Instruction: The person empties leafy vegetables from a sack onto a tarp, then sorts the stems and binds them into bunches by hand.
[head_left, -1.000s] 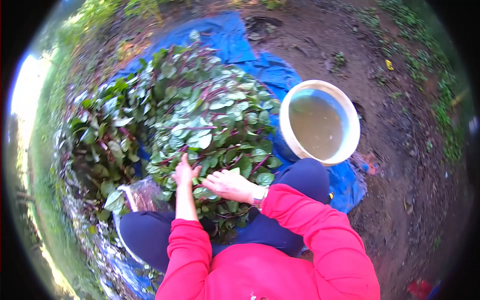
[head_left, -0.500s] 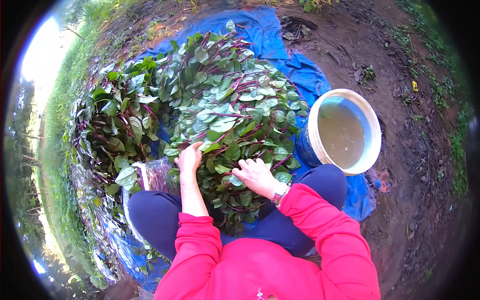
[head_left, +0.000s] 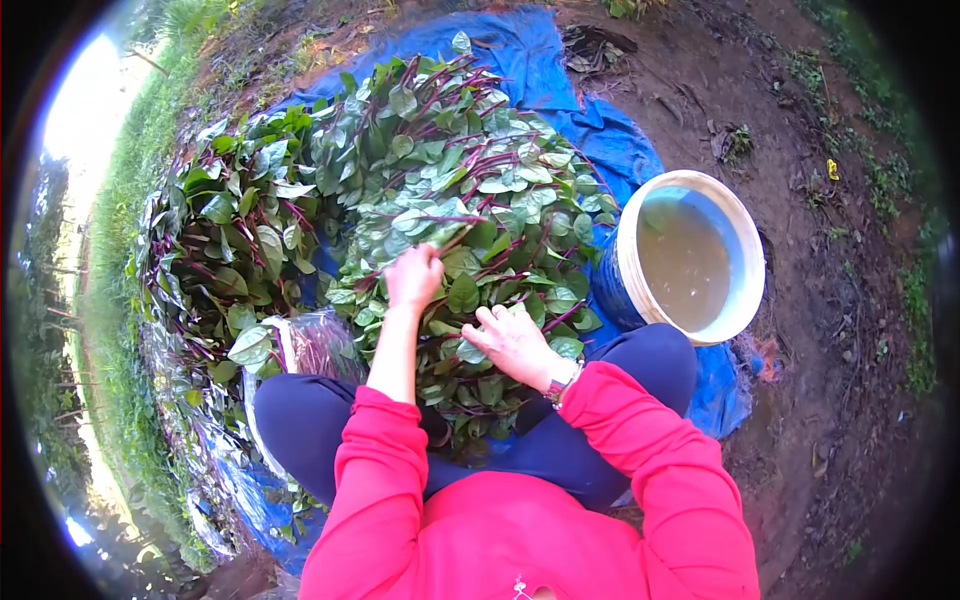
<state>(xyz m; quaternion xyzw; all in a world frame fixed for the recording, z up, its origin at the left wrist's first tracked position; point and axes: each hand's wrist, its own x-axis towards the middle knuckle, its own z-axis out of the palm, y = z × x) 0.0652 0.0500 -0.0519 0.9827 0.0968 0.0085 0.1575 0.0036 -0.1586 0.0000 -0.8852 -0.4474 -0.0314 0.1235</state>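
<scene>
A large heap of Malabar spinach [head_left: 530, 190], with broad green leaves and purple-red stems, lies in front of my crossed legs. My left hand [head_left: 414, 276] is closed at the middle of the heap, with a stem at its fingertips; the leaves partly hide the grip. Lower and to the right, my right hand [head_left: 512, 345] rests on the near leaves, its fingers apart and touching them. A watch [head_left: 563, 383] is on that wrist.
A bucket [head_left: 742, 225] of murky water stands right of the heap. Under the greens lies a blue tarp [head_left: 530, 60]. A second pile of spinach [head_left: 225, 240] and a clear plastic bundle [head_left: 325, 345] are at the left. Bare soil [head_left: 830, 400] borders the right.
My left hand has moved forward and to the right, deeper over the heap, and its fingers have closed. The right hand stays almost in place, its fingers slightly lower.
</scene>
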